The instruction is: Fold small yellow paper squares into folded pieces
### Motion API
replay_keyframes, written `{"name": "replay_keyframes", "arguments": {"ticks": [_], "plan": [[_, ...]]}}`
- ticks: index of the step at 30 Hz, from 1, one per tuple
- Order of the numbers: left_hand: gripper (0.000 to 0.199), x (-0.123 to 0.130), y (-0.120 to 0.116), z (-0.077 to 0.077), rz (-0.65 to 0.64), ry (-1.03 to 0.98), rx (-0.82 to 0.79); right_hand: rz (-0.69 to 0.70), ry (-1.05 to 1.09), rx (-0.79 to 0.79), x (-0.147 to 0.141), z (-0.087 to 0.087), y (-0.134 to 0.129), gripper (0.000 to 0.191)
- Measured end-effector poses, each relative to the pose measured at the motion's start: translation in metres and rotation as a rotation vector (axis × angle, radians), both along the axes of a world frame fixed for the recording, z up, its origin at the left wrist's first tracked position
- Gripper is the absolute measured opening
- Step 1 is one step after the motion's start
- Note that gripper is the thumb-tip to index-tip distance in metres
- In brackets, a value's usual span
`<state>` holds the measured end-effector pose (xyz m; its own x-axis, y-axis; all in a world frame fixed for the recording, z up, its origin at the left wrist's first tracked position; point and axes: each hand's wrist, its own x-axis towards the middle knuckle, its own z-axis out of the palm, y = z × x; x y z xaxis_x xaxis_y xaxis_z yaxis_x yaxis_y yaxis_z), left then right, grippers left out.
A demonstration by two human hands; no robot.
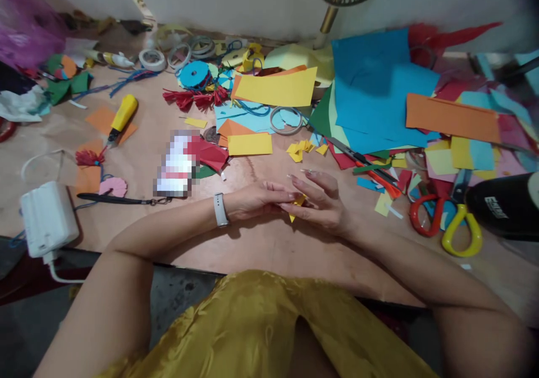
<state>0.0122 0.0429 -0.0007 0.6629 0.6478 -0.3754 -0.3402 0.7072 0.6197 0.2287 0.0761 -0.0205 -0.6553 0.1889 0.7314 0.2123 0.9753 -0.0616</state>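
Observation:
A small folded piece of yellow paper (293,217) is pinched between my two hands, low over the table's near middle. My left hand (261,199) has its thumb and fingers closed on the paper's left side. On the other side, my right hand (322,203) holds it between thumb and a finger, with its other fingers raised and bent. The fingers cover part of the folds. Just beyond lie several small folded yellow paper pieces (300,149) and a yellow paper strip (250,144).
To the right lie red-handled scissors (426,215), yellow-handled scissors (462,233), a black bottle (505,206) and blue paper sheets (374,86). A yellow-handled tool (125,113), a white power bank (48,218) and a blurred-out phone-like object (174,167) lie left. Tape rolls (152,60) stand behind.

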Motion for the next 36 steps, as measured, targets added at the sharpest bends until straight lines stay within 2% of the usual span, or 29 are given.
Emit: {"name": "replay_keyframes", "arguments": {"ticks": [5,12,15,18,26,31,36], "plan": [[0.033,-0.002,0.0,-0.001,0.001,0.004,-0.017,0.041,0.006,-0.146,0.003,0.003,0.003,0.03],[0.034,0.001,0.0,-0.004,0.069,-0.008,-0.013,0.059,0.016,-0.547,-0.001,0.004,0.003,0.014],[0.037,0.003,-0.001,-0.005,0.121,-0.006,0.008,0.073,0.051,-0.746,-0.004,0.001,0.002,0.013],[0.04,0.003,-0.001,-0.007,0.135,0.036,0.048,0.095,0.068,-0.872,-0.007,0.0,0.002,0.014],[0.04,0.011,-0.008,-0.009,0.219,0.058,0.118,0.126,0.154,-0.937,-0.012,0.004,-0.005,0.014],[0.037,0.011,-0.008,-0.01,0.236,0.007,0.058,0.035,0.173,-0.884,-0.01,0.002,-0.007,0.01],[0.04,0.008,-0.006,-0.009,0.217,-0.017,0.001,-0.015,0.214,-0.903,-0.003,-0.003,-0.003,0.008]]}}
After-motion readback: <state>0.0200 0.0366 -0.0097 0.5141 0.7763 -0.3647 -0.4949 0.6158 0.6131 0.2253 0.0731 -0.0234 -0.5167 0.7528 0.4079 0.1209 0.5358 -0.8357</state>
